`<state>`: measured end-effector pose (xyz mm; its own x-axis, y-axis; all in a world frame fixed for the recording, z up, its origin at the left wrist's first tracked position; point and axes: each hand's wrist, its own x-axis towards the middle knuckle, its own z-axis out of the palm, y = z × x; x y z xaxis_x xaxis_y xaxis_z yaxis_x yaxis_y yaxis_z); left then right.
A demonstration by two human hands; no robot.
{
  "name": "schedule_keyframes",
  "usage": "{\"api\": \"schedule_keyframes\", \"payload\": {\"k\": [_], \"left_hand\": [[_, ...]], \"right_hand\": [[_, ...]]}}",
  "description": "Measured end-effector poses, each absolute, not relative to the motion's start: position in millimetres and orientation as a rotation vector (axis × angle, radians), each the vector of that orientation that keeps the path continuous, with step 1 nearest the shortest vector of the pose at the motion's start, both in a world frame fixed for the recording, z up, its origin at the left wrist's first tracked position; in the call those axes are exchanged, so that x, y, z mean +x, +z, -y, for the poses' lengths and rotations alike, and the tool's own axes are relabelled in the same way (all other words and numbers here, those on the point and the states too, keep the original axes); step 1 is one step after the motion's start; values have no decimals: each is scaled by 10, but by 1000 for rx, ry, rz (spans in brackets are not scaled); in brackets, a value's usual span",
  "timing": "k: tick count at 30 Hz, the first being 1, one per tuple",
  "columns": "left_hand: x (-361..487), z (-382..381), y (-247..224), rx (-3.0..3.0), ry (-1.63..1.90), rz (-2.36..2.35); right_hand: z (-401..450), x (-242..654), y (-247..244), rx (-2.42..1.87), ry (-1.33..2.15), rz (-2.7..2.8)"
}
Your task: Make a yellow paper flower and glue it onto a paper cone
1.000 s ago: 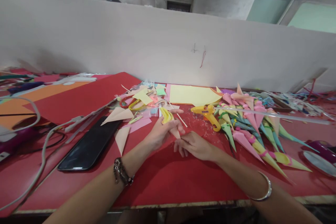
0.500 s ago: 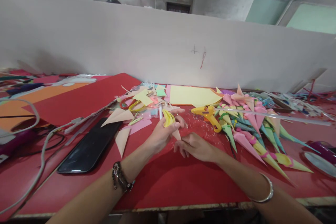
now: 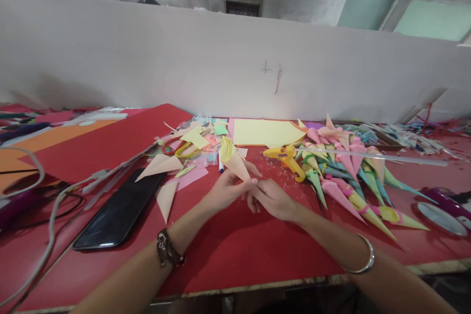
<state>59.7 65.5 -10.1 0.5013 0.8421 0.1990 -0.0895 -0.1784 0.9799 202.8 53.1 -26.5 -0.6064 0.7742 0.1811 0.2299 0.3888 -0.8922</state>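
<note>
A peach paper cone [image 3: 237, 165] with yellow folded paper in its wide mouth points up and away, over the middle of the table. My left hand [image 3: 228, 189] grips the cone, with the thumb along its lower part. At the cone's narrow end, the fingers of my right hand [image 3: 273, 198] pinch its tip, meeting the left thumb there. Right of the hands lies a yellow hot glue gun [image 3: 287, 158] with a long clear glue stick. Beyond it rests a heap of paper cones [image 3: 346, 194] in pink, green, yellow and blue. The fingertips partly hide the tip.
A black phone [image 3: 118, 211] lies on the left of the red table [image 3: 221, 265], near a white cable [image 3: 53, 225]. Scissors [image 3: 186, 148] sit among paper scraps. Pale yellow sheets [image 3: 267, 131] lie by the white partition [image 3: 184, 59]. A purple tool [image 3: 447, 203] stands far right.
The cone has come into fuller view as my left hand shifted its grip down toward the tip. My right hand has closed in on the narrow end. The camera view has swung slightly.
</note>
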Motion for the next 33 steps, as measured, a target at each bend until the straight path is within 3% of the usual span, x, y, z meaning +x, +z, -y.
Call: {"api": "schedule_keyframes", "payload": {"k": [11, 20, 33], "left_hand": [[624, -688, -122, 1740, 1069, -874], [577, -667, -59, 1813, 1024, -989], [569, -732, -169, 2272, 849, -753]], "right_hand": [[-596, 2057, -285, -1205, 640, 2036], [-503, 2033, -210, -1029, 531, 1897], [-478, 2081, -128, -779, 509, 2075]]}}
